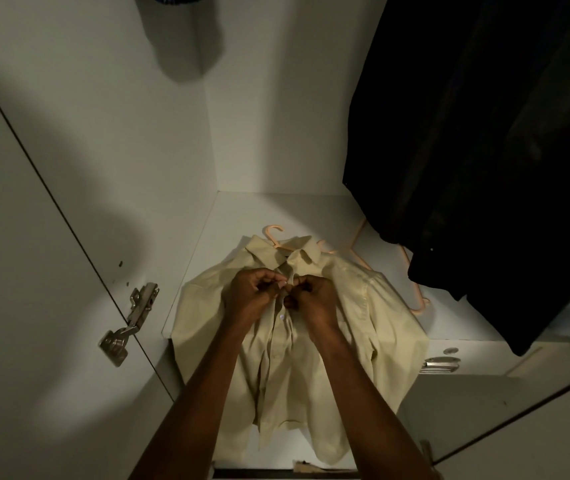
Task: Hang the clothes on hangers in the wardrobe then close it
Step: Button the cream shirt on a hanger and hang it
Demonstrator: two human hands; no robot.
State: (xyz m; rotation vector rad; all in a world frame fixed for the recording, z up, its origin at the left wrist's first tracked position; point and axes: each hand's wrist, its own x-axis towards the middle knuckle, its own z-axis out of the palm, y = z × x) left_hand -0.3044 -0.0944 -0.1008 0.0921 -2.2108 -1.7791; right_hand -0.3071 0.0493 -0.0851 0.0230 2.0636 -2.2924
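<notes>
A pale yellow shirt (pixel 311 327) lies face up on the wardrobe (pixel 228 216) floor, collar toward the back wall, its lower part hanging over the front edge. Its front placket runs down the middle with a white button showing; the sleeves are folded in along the sides. A peach hanger (pixel 274 233) sits inside the shirt, its hook poking out past the collar toward the back. More peach hangers (pixel 415 292) lie on the floor toward the right side, partly under the shirt. A dark garment (pixel 484 150) hangs at the right of the wardrobe, its hem just above the floor.
</notes>
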